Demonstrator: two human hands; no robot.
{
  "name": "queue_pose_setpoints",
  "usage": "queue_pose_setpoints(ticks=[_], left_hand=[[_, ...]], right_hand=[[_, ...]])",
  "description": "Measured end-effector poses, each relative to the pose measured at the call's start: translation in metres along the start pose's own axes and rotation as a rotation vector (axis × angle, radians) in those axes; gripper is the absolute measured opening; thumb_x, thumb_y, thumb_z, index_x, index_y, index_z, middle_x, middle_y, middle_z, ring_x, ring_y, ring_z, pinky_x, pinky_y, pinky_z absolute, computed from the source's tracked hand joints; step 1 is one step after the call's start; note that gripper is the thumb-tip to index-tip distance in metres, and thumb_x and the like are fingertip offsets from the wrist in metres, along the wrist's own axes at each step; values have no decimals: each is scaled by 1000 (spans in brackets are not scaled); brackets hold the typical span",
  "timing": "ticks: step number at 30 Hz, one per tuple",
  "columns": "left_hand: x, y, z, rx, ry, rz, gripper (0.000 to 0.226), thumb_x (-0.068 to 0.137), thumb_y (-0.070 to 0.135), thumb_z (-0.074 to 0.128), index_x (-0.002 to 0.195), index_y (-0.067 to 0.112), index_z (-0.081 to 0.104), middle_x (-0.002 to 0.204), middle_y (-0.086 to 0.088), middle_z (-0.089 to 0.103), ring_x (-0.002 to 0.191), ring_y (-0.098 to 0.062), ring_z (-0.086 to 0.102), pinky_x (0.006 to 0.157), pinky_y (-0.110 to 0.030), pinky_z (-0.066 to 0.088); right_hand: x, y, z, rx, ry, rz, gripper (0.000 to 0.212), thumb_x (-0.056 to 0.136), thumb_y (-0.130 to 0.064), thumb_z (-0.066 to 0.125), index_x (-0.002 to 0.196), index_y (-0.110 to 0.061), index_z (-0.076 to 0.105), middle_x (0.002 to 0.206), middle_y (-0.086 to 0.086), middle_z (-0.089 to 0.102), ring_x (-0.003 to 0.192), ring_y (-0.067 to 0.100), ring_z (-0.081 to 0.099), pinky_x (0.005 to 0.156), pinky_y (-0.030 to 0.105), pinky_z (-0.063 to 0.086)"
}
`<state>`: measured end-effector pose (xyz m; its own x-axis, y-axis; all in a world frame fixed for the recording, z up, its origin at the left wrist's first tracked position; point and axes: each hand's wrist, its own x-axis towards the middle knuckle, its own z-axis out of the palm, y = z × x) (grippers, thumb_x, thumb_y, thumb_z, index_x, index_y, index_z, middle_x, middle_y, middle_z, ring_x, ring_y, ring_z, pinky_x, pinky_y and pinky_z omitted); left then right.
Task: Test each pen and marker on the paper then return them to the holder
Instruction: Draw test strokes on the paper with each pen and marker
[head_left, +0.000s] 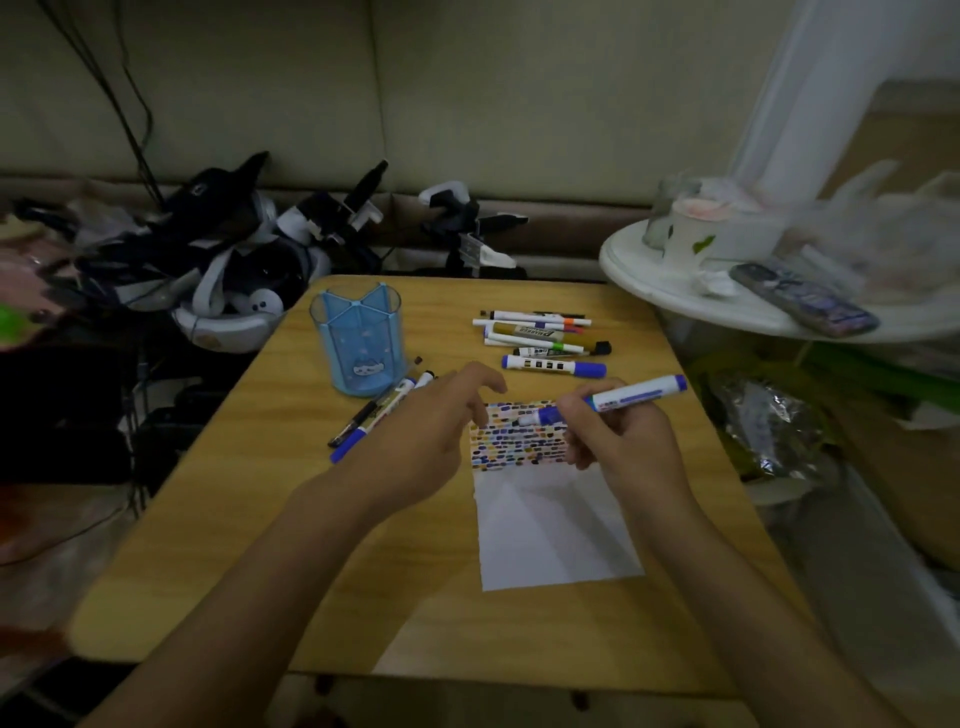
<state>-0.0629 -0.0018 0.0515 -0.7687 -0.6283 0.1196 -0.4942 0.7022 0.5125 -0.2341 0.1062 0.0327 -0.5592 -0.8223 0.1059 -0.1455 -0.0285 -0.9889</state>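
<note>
My right hand grips a blue marker over the half-filled paper mid-table, my left hand hovers loosely open, and the holder near the far edge holds nothing, so every return remains.

A: Right hand?
B: Forearm in from lower right, fingers curled round a blue marker, its tip end pointing left, cap end up to the right.

A: Left hand?
B: Forearm in from lower left, palm down, fingers loosely bent, spread forward, holding nothing visible.
</note>
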Motion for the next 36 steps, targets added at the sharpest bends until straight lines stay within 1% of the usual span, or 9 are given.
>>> queue_pose_setpoints(ticks=[4, 7, 9, 13, 17, 21, 26, 32, 36], left_hand=[[-10, 6, -8, -126, 78, -15, 42, 96, 2, 51, 124, 33, 48, 112, 11, 54, 90, -1, 54, 74, -18, 46], [-15, 4, -12, -110, 91, -25, 44, 90, 10, 67, 121, 37, 49, 111, 15, 49, 99, -4, 53, 79, -19, 49], [-17, 4, -15, -121, 90, -64, 40, 85, 15, 74, 110, 37, 51, 105, 16, 52, 95, -6, 55, 73, -21, 52], [-19, 0, -19, -60, 107, -45, 24, 81, 24, 78, 90, 37, 59, 94, 17, 58, 87, 0, 55, 68, -12, 41], [-23, -2, -21, -74, 138, 28, 11, 91, 24, 68, 98, 32, 67, 96, 20, 63, 93, 5, 56, 72, -11, 43], [-25, -1, -21, -128, 145, 19, 15, 93, 24, 64, 104, 33, 61, 97, 15, 66, 92, 3, 57, 76, -19, 50], [-24, 0, -19, -99, 107, 16, 26, 93, 26, 64, 116, 37, 57, 93, 17, 64, 91, 7, 55, 67, -11, 45], [-22, -1, -18, -85, 95, 20, 29, 93, 26, 64, 120, 34, 59, 93, 16, 63, 88, -1, 58, 74, -29, 53], [-20, -2, -16, -62, 72, 18, 31, 94, 28, 63, 124, 34, 56, 93, 18, 62, 89, 2, 57, 71, -24, 53]], right_hand=[[-2, -6, 0, 39, -24, 31, 7, 91, -19, 70, 96, -15, 71, 71, -2, 71, 65, 10, 67, 60, 22, 56], [-3, -8, 5, 89, 17, 85, 12, 96, -23, 62, 94, -16, 72, 70, -2, 71, 65, 8, 67, 58, 21, 55], [-3, -9, 7, 123, 30, 104, 13, 98, -22, 60, 92, -15, 70, 68, -1, 70, 64, 9, 66, 57, 21, 55], [-6, -12, 10, 141, 4, 89, 10, 97, -17, 61, 88, -15, 64, 68, 1, 70, 65, 12, 68, 57, 23, 54], [-7, -11, 14, 148, -29, 88, 9, 97, -18, 62, 89, -16, 65, 72, 6, 71, 70, 19, 70, 58, 25, 54], [-6, -10, 18, 160, -65, 77, 8, 97, -16, 61, 91, -13, 65, 74, 9, 71, 70, 21, 69, 61, 27, 56], [-7, -9, 22, 159, -96, 71, 8, 97, -17, 61, 92, -12, 66, 78, 8, 73, 72, 19, 71, 62, 27, 57], [-8, -9, 23, 162, -66, 50, 9, 97, -16, 61, 91, -13, 66, 76, 7, 73, 70, 17, 70, 60, 25, 57], [-6, -10, 20, 205, -49, 57, 9, 97, -17, 61, 92, -12, 65, 77, 8, 73, 70, 17, 70, 59, 23, 57]])
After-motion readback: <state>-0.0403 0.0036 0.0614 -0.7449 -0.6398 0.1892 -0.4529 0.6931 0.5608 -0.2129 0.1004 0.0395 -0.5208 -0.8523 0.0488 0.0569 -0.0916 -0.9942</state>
